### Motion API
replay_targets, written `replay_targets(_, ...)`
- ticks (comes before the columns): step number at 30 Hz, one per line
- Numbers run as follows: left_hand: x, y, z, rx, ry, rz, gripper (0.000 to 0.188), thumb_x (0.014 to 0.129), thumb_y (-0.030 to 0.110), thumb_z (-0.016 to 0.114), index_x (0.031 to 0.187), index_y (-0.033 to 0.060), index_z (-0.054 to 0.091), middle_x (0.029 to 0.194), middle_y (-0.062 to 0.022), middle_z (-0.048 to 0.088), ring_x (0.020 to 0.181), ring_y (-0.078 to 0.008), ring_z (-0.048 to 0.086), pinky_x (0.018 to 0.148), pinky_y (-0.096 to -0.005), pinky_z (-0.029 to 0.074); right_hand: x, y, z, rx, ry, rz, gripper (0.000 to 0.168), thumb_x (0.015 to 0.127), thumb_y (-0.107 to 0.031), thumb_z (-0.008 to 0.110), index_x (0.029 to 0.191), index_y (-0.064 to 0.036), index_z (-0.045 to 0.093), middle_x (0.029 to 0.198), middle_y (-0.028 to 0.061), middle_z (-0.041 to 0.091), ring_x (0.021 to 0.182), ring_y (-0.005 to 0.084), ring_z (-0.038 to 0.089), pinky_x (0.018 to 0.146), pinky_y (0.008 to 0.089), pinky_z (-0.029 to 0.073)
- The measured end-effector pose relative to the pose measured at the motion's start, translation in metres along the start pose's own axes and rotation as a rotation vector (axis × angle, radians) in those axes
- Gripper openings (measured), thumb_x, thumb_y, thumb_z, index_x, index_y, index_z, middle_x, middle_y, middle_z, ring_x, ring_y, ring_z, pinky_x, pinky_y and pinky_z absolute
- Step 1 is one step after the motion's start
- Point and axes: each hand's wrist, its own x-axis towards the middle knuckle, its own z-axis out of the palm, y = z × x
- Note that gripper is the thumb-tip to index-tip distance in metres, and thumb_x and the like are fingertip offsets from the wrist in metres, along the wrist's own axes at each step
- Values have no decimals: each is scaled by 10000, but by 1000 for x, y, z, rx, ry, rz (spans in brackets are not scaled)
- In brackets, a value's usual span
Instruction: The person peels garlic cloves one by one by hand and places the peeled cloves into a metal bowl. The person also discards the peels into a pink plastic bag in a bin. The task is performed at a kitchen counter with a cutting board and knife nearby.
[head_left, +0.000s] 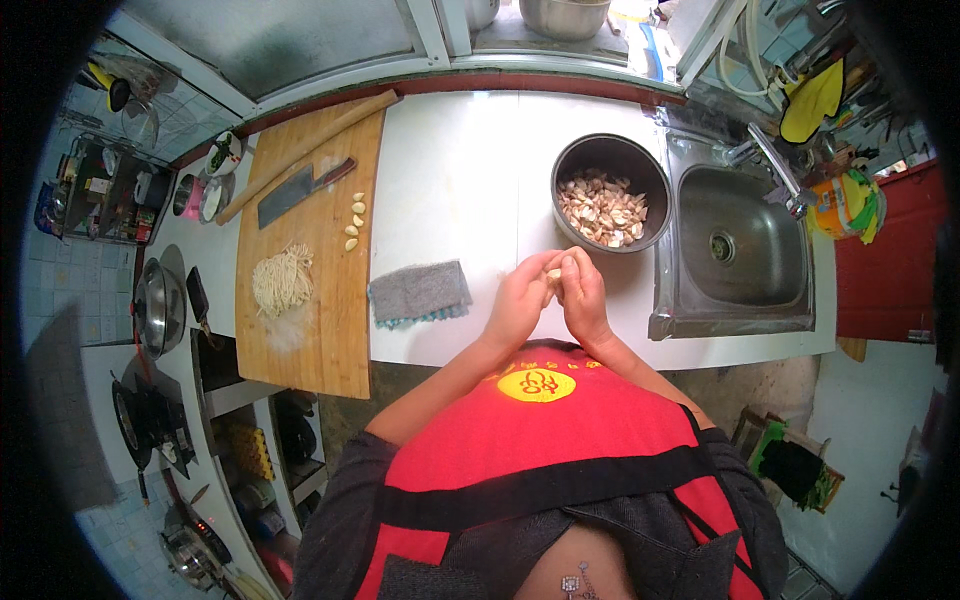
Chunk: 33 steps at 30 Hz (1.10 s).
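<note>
My left hand (519, 296) and my right hand (583, 292) meet in front of the pot, fingertips together around a pale garlic clove (553, 276). Just beyond them stands a dark round pot (560, 212) holding many garlic cloves (602, 208) in their skins. To the left, several peeled garlic cloves (352, 230) lie in a rough column near the right edge of a wooden cutting board (337, 330). A cleaver (289, 196) with a wooden handle and a bundle of fresh noodles (283, 280) also rest on the board.
A long rolling pin (307, 150) lies slantwise across the board. A folded grey cloth (420, 292) is on the white counter (450, 172) between board and pot. At the right is a steel sink (742, 247) with a faucet (776, 169). Small bowls (223, 155) stand left of the board.
</note>
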Motion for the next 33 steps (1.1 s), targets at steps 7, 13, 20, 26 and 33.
replay_targets(7,-1,2,-6,-4,23,-81,272,834,46,408,1087,-16,485,721,-12,527,568,-59,450,492,-202,370,2,8,-4,254,34,156,227,951,-208,383,834,-59,508,618,-11,503,490,33,409,416,183,314)
replay_targets(13,-2,1,-7,108,95,-18,147,858,92,515,966,-6,522,739,-42,582,586,-80,508,518,-220,419,2,1,-3,78,89,18,214,951,-199,409,863,-31,510,629,13,531,526,58,466,461,216,376)
replay_targets(20,-5,10,-5,347,124,102,98,843,81,562,906,5,571,756,-52,601,604,-93,549,547,-229,452,2,2,-5,-24,80,-64,204,932,-194,477,847,-16,530,666,29,568,572,89,523,517,232,424)
replay_targets(26,-5,13,-8,462,123,205,117,838,73,571,911,-15,596,785,-101,601,578,-140,581,522,-259,471,5,2,-11,111,33,92,236,926,-232,505,834,-18,547,644,16,570,522,51,485,446,198,378)
replay_targets(33,-4,12,-12,503,95,233,115,843,62,567,920,-10,614,786,-96,591,568,-137,576,510,-252,467,6,2,-11,254,-21,142,288,928,-276,501,809,-18,547,645,38,585,456,53,466,369,183,356)
